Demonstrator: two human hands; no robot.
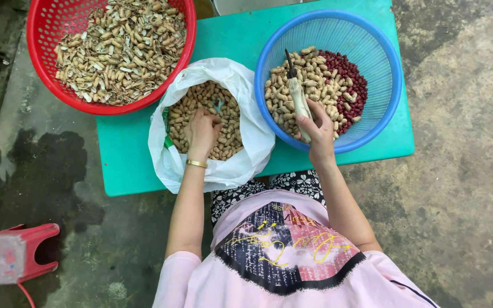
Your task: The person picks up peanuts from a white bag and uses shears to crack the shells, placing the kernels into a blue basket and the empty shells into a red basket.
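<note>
My left hand (pixel 202 132) digs, fingers curled, into the bag of unshelled peanuts (pixel 206 114) at the worktop's (pixel 126 154) middle. My right hand (pixel 318 132) grips a shelling tool (pixel 298 94) over the blue basket (pixel 383 108), so kernels drop in.

- Small teal table (pixel 132 154), rectangular, standing on stained grey concrete floor (pixel 457 171).
- Red mesh basket (pixel 44 34) on the far left corner, full of empty peanut shells, overhanging the table's edge.
- White plastic bag (pixel 258 142) of unshelled peanuts in the middle, near the front edge, touching the red basket.
- Blue mesh basket (pixel 383 63) on the right, holding whole peanuts and red kernels.
- Red plastic stool (pixel 27 251) on the floor, well apart.
</note>
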